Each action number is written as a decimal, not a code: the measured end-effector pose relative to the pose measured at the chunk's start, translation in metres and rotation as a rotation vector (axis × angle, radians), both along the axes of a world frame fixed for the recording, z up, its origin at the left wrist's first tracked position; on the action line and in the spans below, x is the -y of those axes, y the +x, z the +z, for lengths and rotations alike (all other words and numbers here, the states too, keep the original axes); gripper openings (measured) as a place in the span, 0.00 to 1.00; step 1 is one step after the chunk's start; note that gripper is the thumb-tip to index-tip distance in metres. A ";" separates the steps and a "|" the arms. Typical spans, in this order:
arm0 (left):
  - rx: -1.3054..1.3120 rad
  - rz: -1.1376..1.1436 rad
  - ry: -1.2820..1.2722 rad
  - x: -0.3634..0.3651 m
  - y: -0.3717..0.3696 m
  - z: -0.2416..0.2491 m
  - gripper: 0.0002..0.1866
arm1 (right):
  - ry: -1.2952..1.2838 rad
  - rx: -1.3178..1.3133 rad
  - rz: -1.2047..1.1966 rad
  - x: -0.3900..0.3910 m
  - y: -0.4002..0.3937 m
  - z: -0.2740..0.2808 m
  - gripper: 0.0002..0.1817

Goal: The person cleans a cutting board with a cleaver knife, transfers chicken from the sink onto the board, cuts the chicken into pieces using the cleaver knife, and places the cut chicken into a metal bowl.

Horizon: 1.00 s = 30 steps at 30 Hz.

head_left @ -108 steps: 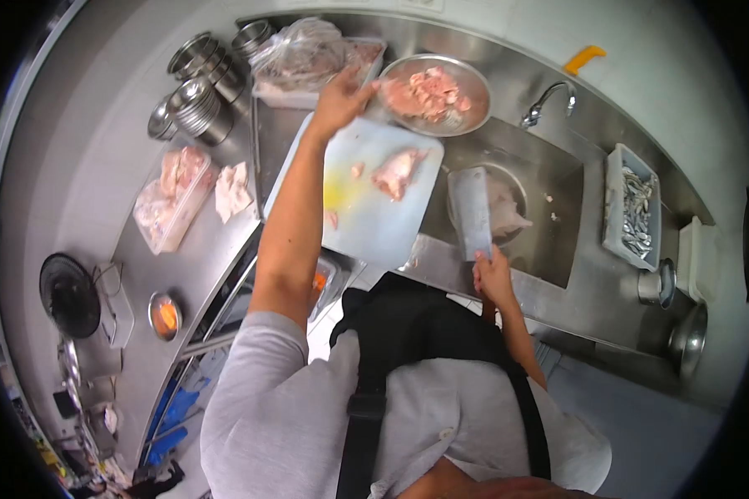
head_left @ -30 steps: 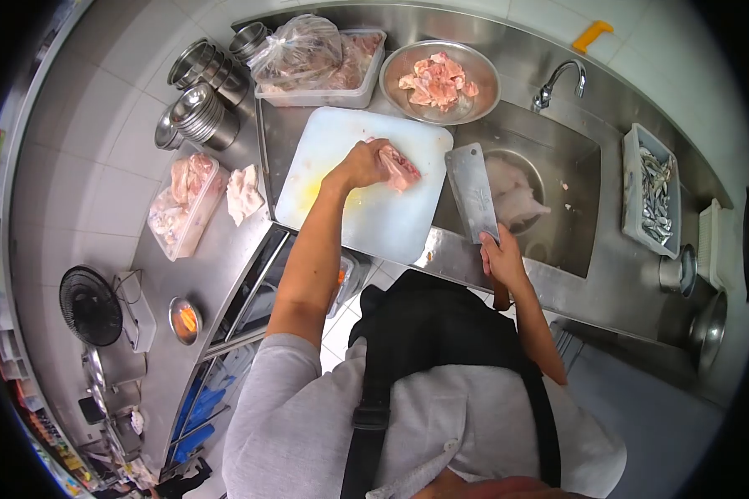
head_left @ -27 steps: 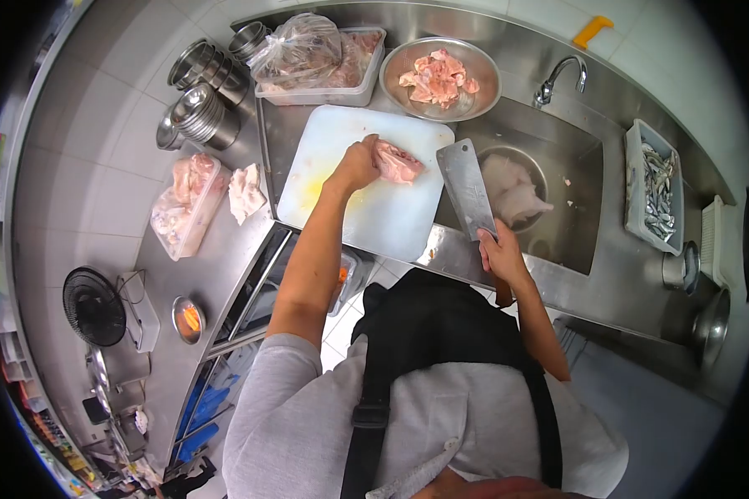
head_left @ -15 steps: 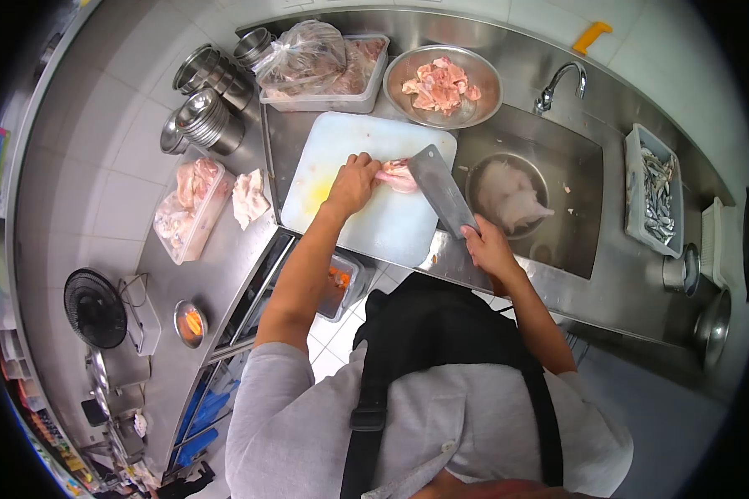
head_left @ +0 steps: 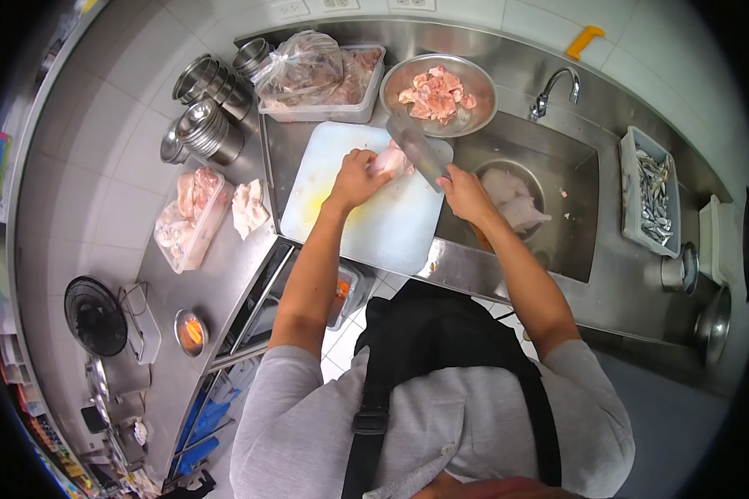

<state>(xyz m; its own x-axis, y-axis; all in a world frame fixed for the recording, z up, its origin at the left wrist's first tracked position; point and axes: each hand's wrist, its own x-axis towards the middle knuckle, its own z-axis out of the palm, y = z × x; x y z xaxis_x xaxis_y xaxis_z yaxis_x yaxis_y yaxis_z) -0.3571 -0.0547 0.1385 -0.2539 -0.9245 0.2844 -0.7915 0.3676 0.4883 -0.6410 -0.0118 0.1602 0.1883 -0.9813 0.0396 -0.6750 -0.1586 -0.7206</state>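
On the white cutting board (head_left: 374,237) lies a piece of raw chicken (head_left: 394,160), partly covered by my fingers and the blade. My left hand (head_left: 359,178) is closed on the near-left side of this piece, holding it against the board. A broad cleaver (head_left: 418,155) slants over the board's right side, its blade overlapping the chicken's right end. Its handle is in my right hand (head_left: 466,197), fingers wrapped round it near the sink's left edge. Yellow stains mark the board below my left hand.
Behind the board stand a metal bowl of cut chicken (head_left: 484,116) and a plastic tub (head_left: 366,108) with bagged meat. The sink (head_left: 578,233) at right contains a pot with a whole pale bird. A chicken tub (head_left: 193,256) sits left; a fish tray (head_left: 635,216) stands far right.
The cleaver and my right hand have moved up and left, away from the board's front edge. The chicken piece has been turned under my left hand, its pale skin side now showing.
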 end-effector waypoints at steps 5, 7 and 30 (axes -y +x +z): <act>0.017 0.159 0.351 0.018 -0.001 -0.025 0.35 | 0.139 -0.113 0.054 0.019 0.018 0.017 0.14; 0.131 0.217 0.305 0.021 -0.002 -0.023 0.36 | 0.141 -0.119 0.086 0.028 0.022 0.014 0.14; -0.087 0.026 0.536 0.064 0.003 -0.008 0.31 | 0.177 -0.145 0.156 0.058 0.036 0.005 0.14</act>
